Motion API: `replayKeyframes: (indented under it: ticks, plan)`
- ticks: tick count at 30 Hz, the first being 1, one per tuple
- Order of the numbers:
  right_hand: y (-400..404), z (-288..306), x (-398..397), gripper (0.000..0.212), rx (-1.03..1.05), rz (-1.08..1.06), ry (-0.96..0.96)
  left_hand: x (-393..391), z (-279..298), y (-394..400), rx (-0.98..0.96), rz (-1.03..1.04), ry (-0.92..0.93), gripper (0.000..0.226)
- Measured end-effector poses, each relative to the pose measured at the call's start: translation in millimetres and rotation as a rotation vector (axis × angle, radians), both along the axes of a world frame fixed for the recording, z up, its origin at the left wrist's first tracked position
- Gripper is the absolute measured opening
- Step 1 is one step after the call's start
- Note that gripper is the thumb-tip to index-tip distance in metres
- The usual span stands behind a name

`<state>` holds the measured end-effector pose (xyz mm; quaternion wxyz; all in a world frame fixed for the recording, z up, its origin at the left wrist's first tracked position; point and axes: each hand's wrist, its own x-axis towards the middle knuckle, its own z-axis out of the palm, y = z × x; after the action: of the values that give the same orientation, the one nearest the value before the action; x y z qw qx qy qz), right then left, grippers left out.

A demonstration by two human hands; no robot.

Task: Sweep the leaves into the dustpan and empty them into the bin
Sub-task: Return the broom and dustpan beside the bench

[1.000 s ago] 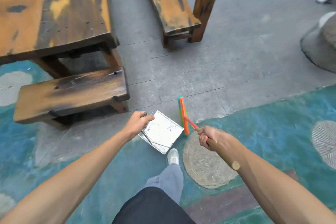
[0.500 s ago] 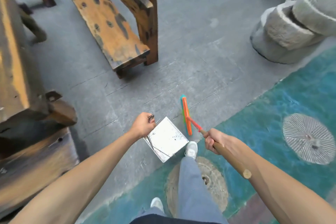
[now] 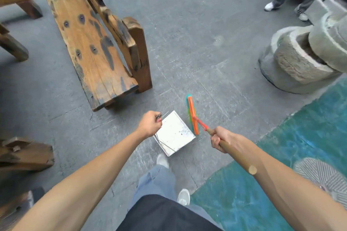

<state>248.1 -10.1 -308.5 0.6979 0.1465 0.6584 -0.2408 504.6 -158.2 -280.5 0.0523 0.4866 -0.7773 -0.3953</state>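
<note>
One dustpan (image 3: 175, 133) and one broom (image 3: 193, 116) are in view. One wooden bench (image 3: 88, 43) stands nearby. Two hands hold tools.

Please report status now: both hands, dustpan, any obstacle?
Left hand grips white metal dustpan handle; right hand grips wooden-handled orange broom. No leaves or bin visible. Worn wooden bench ahead left.

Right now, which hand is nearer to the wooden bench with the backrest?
Left. The left hand, gripping the dustpan handle, is just below the wooden bench end; the right hand, on the broom stick, sits farther right.
</note>
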Motion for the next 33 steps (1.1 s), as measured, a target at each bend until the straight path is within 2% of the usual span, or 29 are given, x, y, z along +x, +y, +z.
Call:
replayKeyframes:
  ticks: [9,18,23,26,27,28,30,33]
  plan:
    - [-202,-7,-115,0.023,0.016,0.013,0.054,-131,-13,-217,-0.074,-0.097,0.001,0.038]
    - [-414,17,-214,0.021,-0.036,0.039,0.101,-230,13,-432,-0.119,-0.062,0.063,0.042]
    - [-532,16,-255,0.027,-0.088,0.153,0.088,-267,10,-537,-0.154,-0.034,0.012,0.039]
    - [-605,8,-276,0.041,-0.110,0.228,0.142,-274,-1,-592,-0.150,0.012,-0.010,0.030]
    - [-637,5,-283,0.019,-0.110,0.249,0.126,-278,-4,-617,-0.137,0.039,-0.020,0.030]
    - [-660,0,-290,0.028,-0.119,0.254,0.120,-281,-3,-635,-0.134,0.056,-0.018,0.033]
    - [-708,4,-294,0.021,-0.089,0.323,0.120,-284,-1,-671,-0.154,0.075,-0.047,0.036]
    - [-776,4,-295,0.025,-0.068,0.475,0.143,-280,0,-721,-0.131,0.108,-0.094,0.033]
